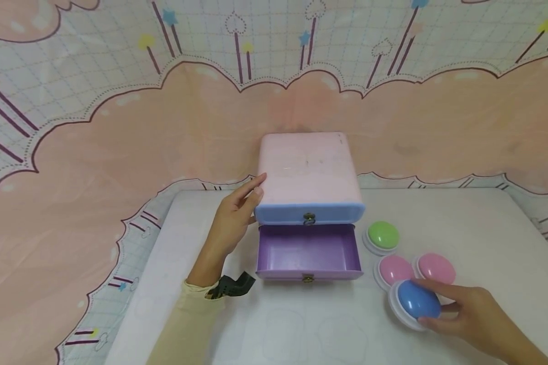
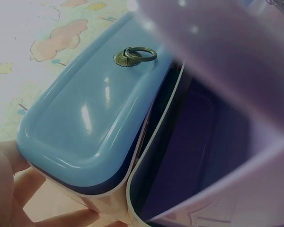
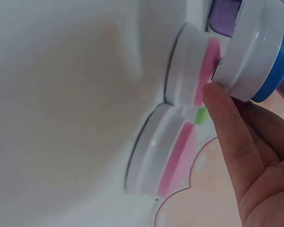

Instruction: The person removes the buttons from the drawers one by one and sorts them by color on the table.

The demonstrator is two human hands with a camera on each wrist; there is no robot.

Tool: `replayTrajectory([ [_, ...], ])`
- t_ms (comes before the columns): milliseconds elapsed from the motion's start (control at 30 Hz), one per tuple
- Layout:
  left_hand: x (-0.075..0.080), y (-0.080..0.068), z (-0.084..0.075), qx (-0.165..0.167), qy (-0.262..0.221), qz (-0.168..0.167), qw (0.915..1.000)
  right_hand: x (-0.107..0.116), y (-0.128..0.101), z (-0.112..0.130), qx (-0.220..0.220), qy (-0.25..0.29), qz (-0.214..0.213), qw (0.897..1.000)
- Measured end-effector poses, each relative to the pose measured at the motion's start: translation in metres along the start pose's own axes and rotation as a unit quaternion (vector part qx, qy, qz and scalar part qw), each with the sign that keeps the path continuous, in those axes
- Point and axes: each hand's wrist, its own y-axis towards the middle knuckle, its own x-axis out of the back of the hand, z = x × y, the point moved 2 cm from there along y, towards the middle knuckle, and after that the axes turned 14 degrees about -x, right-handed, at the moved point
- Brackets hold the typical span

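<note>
Two hands are at work, and I log them left to right with the pink drawer box as my landmark. My left hand rests against the box's left side, fingers fairly straight along the wall beside the closed blue upper drawer; it braces rather than grips. The left wrist view confirms fingertips under the blue drawer's corner. Below that drawer, the purple lower drawer stands pulled out toward me and looks empty.

To the right of the box sit a green dome button, nearest the box, then two pink dome buttons slightly closer to me. My right hand holds the blue dome button in front of the pink ones, fingers curled round its white rim, tilted up off the table. In the right wrist view the blue button sits just beside a pink one; I cannot tell if they touch.

Risks, as I judge them:
- The grip is on a smooth rim only; the button could slip out and roll.
- Lifting so near the pink buttons could knock them aside.
- With the brace this light, a bump on the drawer front could shift the box or push the drawer in.
</note>
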Motion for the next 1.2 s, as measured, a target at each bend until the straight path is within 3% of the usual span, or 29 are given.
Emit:
replayTrajectory([
  [100, -0.001, 0.0, -0.002, 0.0, -0.001, -0.002, 1.0, -0.002, -0.003, -0.005, 0.011, 0.0, 0.002, 1.0],
  [233, -0.001, -0.001, -0.002, 0.003, -0.006, -0.003, 1.0, -0.003, -0.006, -0.01, 0.002, -0.008, 0.041, 0.999],
  [367, -0.001, -0.001, 0.0, 0.004, -0.007, -0.001, 1.0, -0.006, -0.005, -0.013, -0.064, -0.007, 0.121, 0.991],
  [467, -0.001, 0.0, 0.0, 0.001, -0.009, -0.002, 1.0, -0.009, -0.004, -0.013, -0.105, -0.005, 0.153, 0.983],
  [1200, 0.0, -0.001, -0.002, 0.003, -0.006, -0.003, 1.0, -0.025, 0.0, -0.018, -0.157, -0.03, 0.175, 0.972],
])
